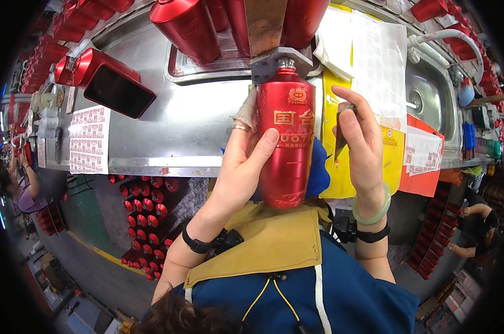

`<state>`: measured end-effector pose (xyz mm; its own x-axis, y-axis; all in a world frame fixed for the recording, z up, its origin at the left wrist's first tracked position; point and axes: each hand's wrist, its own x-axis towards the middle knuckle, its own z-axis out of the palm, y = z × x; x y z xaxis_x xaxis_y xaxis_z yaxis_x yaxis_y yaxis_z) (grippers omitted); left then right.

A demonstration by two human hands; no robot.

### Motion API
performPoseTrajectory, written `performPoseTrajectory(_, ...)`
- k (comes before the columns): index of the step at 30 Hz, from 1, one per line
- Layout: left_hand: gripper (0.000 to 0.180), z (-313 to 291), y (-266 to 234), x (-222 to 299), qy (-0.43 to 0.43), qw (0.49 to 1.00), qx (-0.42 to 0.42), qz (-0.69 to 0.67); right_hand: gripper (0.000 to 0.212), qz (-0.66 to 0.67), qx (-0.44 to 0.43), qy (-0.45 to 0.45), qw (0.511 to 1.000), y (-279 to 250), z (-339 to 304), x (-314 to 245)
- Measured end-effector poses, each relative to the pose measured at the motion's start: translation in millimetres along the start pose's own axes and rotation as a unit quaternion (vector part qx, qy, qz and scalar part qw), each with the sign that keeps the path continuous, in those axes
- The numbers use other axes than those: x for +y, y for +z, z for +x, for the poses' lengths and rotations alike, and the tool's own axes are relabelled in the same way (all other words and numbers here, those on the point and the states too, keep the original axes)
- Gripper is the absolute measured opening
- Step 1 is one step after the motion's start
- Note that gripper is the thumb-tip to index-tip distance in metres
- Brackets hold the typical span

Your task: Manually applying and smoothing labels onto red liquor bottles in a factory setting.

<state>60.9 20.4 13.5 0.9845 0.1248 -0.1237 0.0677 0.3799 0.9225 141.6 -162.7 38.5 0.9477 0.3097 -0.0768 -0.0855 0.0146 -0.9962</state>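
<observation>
Gripping a red bottle are the left fingers; the right fingers pinch a dark tool.

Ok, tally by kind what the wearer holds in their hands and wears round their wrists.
Red bottle: 1, in the left hand
Small dark tool: 1, in the right hand
Green bangle: 1, right wrist
Black wrist straps: 2, one per wrist
Total: 5

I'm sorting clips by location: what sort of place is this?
Probably a factory or workshop handling bottles: a held red bottle at a metal workbench, and many similar bottles standing below it.
</observation>
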Motion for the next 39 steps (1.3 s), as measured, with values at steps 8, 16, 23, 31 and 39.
performPoseTrajectory(8,0.063,-1,-3,-3,0.000,1.000,-0.019,0.004,0.045,0.005,0.018,0.010,1.000,2,-3,10)
performPoseTrajectory(16,0.055,5,-11,-5,-0.045,0.998,-0.051,-0.007,0.042,0.183,-0.020,0.119,0.976,0,-7,21)
performPoseTrajectory(23,0.056,3,-11,-10,-0.040,0.999,-0.032,-0.005,0.045,0.138,-0.018,0.098,0.985,18,-14,24)
performPoseTrajectory(31,0.056,-1,-8,-6,-0.034,0.999,-0.008,-0.001,0.066,0.069,-0.023,0.087,0.994,23,-16,30)
performPoseTrajectory(39,0.068,-33,1,-15,0.115,0.967,0.086,0.210,0.062,0.103,-0.028,0.096,0.990,22,-15,26)
